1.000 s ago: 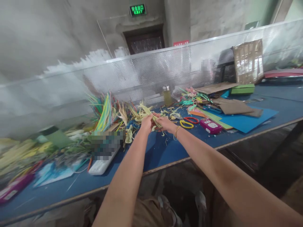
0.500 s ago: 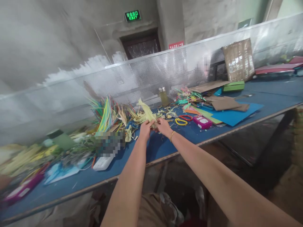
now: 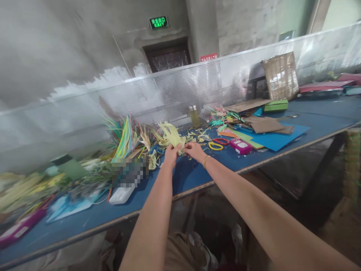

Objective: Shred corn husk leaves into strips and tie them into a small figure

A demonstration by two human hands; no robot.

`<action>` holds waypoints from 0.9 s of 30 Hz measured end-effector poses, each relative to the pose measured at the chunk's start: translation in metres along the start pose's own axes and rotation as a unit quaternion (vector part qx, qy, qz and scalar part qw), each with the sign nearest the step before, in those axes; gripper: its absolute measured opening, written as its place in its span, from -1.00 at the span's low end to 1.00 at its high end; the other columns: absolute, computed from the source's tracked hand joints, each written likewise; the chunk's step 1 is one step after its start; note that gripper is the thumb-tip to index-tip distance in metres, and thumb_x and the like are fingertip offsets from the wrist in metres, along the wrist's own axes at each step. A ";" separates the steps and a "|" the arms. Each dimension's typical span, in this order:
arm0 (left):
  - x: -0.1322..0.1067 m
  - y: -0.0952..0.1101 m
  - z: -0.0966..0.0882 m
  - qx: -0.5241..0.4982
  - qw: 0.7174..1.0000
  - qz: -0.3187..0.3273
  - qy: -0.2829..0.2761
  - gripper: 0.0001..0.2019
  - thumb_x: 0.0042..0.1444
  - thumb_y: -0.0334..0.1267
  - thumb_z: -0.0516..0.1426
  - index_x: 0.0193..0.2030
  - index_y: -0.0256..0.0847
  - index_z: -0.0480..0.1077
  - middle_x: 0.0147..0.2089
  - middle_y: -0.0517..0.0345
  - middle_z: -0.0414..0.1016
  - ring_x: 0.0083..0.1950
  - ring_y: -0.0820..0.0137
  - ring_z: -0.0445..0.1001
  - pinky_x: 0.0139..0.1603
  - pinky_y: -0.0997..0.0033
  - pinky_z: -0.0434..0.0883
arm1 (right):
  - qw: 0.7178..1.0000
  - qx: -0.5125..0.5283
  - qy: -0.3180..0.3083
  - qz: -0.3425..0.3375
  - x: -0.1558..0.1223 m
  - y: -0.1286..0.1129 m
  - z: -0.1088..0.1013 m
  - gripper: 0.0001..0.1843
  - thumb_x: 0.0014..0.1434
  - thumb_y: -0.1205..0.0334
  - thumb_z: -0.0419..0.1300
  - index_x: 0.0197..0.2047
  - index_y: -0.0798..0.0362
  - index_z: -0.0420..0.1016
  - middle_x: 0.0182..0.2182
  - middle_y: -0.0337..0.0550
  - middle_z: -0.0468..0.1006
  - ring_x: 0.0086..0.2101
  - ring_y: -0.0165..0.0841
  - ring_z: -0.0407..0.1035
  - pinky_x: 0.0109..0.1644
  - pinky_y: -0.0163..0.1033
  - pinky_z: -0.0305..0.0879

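Note:
Both my arms reach out over a blue table (image 3: 197, 175). My left hand (image 3: 170, 153) and my right hand (image 3: 193, 149) meet above it, both closed on a pale yellow-green bundle of dried leaf strips (image 3: 172, 136) that fans up and to the left. A gold bracelet (image 3: 205, 161) sits on my right wrist. Just beyond the hands lie loose leaf scraps (image 3: 199, 136) and a pile of coloured strips (image 3: 125, 137).
Yellow scissors (image 3: 215, 146), red scissors (image 3: 221, 141) and a magenta box (image 3: 240, 146) lie right of my hands. Blue paper (image 3: 278, 137), brown card and a green box (image 3: 275, 105) sit further right. A small bottle (image 3: 194, 115) stands by the perforated metal screen (image 3: 180, 88). Clutter fills the table's left.
The bundle has turned and its strips fan out more to the left between my hands. The camera has shifted slightly; my hands stay together on the bundle.

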State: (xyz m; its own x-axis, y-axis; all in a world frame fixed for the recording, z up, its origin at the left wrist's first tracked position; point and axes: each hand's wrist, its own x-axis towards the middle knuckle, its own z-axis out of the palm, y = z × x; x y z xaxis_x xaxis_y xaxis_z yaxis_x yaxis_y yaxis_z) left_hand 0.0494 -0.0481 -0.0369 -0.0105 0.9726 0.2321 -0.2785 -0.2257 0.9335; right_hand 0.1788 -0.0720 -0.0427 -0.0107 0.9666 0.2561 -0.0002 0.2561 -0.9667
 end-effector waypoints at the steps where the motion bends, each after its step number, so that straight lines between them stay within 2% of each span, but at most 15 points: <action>1: -0.001 0.000 0.001 -0.007 1.000 -0.004 0.001 -0.55 -0.35 -0.22 0.41 -0.25 -0.28 0.47 -0.45 0.20 0.50 -0.54 0.51 0.38 -0.54 0.52 0.27 | 1.000 0.017 0.001 0.003 0.000 0.000 0.000 -0.82 -0.08 0.30 0.31 -0.43 0.07 0.35 -0.58 -0.31 0.43 -0.54 -0.40 0.41 -0.56 -0.38 0.25; 5: -0.004 0.002 0.004 -0.036 0.999 -0.032 -0.009 -0.53 -0.37 -0.23 0.42 -0.24 -0.31 0.47 -0.40 0.12 0.54 -0.46 0.43 0.45 -0.43 0.44 0.36 | 0.998 0.058 0.007 0.008 0.000 0.000 0.000 -0.83 -0.09 0.34 0.30 -0.44 0.06 0.36 -0.60 -0.34 0.42 -0.54 -0.45 0.37 -0.52 -0.39 0.25; 10: -0.006 0.003 0.005 -0.050 0.997 -0.048 -0.014 -0.56 -0.34 -0.22 0.41 -0.26 -0.33 0.47 -0.44 0.13 0.52 -0.49 0.43 0.44 -0.47 0.45 0.34 | 0.995 0.101 0.009 0.021 -0.001 -0.002 -0.002 -0.85 -0.06 0.30 0.29 -0.43 0.06 0.37 -0.59 -0.34 0.40 -0.56 -0.46 0.34 -0.52 -0.38 0.26; 14: -0.007 0.007 0.005 -0.064 0.994 -0.076 -0.051 -0.57 -0.32 -0.23 0.41 -0.25 -0.30 0.46 -0.41 0.13 0.54 -0.47 0.43 0.46 -0.45 0.44 0.35 | 0.989 0.132 0.028 0.054 -0.003 -0.007 -0.001 -0.90 0.02 0.31 0.22 -0.43 0.05 0.34 -0.63 -0.34 0.36 -0.58 -0.45 0.34 -0.52 -0.37 0.27; 17: -0.008 0.010 0.007 -0.051 0.991 -0.099 -0.071 -0.57 -0.30 -0.24 0.40 -0.24 -0.28 0.45 -0.43 0.16 0.52 -0.53 0.47 0.42 -0.54 0.49 0.29 | 0.986 0.136 0.045 0.079 -0.003 -0.010 -0.001 -0.91 0.06 0.35 0.17 -0.44 0.05 0.30 -0.65 -0.32 0.36 -0.58 -0.43 0.35 -0.52 -0.36 0.29; 23: -0.009 0.011 0.007 -0.041 0.993 -0.095 -0.056 -0.57 -0.29 -0.29 0.39 -0.22 -0.29 0.42 -0.50 0.21 0.47 -0.63 0.54 0.32 -0.64 0.55 0.16 | 0.982 0.159 0.027 0.098 -0.004 -0.011 0.000 -0.92 0.11 0.37 0.10 -0.39 0.04 0.27 -0.62 -0.30 0.37 -0.61 -0.43 0.35 -0.52 -0.32 0.33; 27: -0.010 0.011 0.006 -0.022 0.994 -0.097 -0.043 -0.55 -0.31 -0.31 0.40 -0.22 -0.28 0.41 -0.50 0.23 0.46 -0.64 0.56 0.31 -0.67 0.58 0.10 | 0.986 0.144 0.008 0.085 -0.004 -0.009 0.000 -0.88 0.07 0.31 0.19 -0.35 0.05 0.28 -0.54 -0.29 0.42 -0.57 -0.44 0.38 -0.57 -0.37 0.27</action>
State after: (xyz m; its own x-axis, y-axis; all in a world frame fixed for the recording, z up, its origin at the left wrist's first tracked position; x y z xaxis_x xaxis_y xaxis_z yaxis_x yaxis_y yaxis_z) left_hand 0.0523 -0.0602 -0.0276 0.1293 0.9889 0.0736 -0.3084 -0.0304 0.9508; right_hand 0.1787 -0.0785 -0.0355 -0.0192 0.9959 0.0887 -0.2840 0.0796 -0.9555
